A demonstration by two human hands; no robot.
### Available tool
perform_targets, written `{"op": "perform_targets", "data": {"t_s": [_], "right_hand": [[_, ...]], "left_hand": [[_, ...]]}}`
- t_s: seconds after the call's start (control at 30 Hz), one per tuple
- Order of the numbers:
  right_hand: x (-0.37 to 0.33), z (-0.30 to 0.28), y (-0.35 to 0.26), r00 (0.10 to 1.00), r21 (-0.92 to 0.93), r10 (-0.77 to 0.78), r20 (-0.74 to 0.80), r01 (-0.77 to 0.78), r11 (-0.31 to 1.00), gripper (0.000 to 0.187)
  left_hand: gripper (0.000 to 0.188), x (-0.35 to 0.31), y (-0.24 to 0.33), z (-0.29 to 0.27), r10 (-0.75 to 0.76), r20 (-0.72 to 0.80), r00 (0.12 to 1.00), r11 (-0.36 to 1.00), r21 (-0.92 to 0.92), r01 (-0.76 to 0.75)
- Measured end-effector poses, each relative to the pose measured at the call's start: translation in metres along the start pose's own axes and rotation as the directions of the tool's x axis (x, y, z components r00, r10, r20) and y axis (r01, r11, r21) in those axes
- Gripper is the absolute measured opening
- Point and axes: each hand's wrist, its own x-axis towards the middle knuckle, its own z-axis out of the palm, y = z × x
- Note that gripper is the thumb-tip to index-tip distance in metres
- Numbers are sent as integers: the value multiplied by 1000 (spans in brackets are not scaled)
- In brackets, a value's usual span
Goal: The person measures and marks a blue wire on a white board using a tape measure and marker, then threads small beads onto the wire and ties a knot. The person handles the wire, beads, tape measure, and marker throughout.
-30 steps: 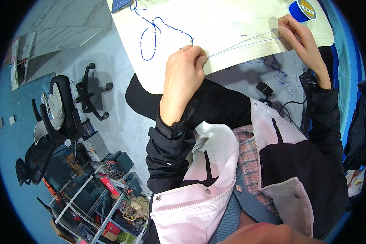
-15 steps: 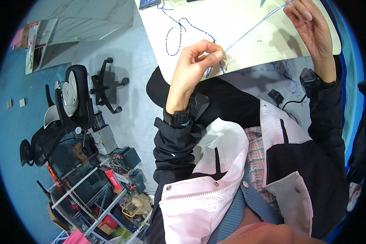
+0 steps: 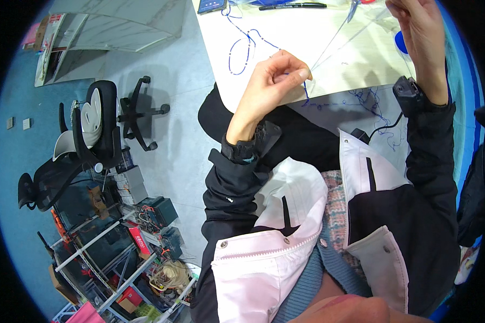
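My left hand (image 3: 280, 81) is closed in a pinch over the near edge of the table, gripping a thin blue thread. From its fingertips, taut pale-looking strands (image 3: 337, 48) run up and to the right. My right hand (image 3: 421, 40) is raised at the upper right, fingers curled together around the far part of the thread; the picture's top edge partly cuts it off. A blue cord with small beads (image 3: 230, 62) lies in a loop left of my left hand. More beaded cord (image 3: 372, 99) hangs tangled below the table edge.
On the pale table (image 3: 328, 81) lie a black pen (image 3: 292, 6), scissors (image 3: 353, 11), a phone (image 3: 212, 5) and a round blue object (image 3: 401, 42) beside my right hand. An office chair (image 3: 86, 129) and a cluttered rack (image 3: 108, 247) stand to the left.
The view has shifted, so the pen, more of the scissors and the round blue object now show. The strands between my hands have spread apart and look paler. Both hands keep their grip.
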Motion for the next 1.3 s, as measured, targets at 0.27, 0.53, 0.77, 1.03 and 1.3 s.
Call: {"op": "perform_targets", "data": {"t_s": [0.27, 0.53, 0.77, 1.03, 1.3], "right_hand": [[-18, -14, 41, 944, -744, -179, 278, 329, 582, 49], [-101, 63, 52, 860, -261, 198, 471, -79, 962, 31], [-84, 28, 61, 666, 34, 248, 704, -380, 924, 26], [-82, -42, 42, 624, -173, 360, 694, -341, 924, 34], [-99, -130, 31, 649, -232, 567, 508, -530, 815, 35]], "left_hand": [[9, 3, -4, -5, -7, -210, 978, 987, -157, -27], [8, 1, 1, -1, -12, -261, 965, 934, -347, -82], [11, -3, 10, -18, 140, -180, 974, 804, -554, -218], [9, 1, 24, -37, 269, -255, 929, 798, -480, -363], [8, -3, 41, -72, 304, -496, 813, 889, -159, -429]]}}
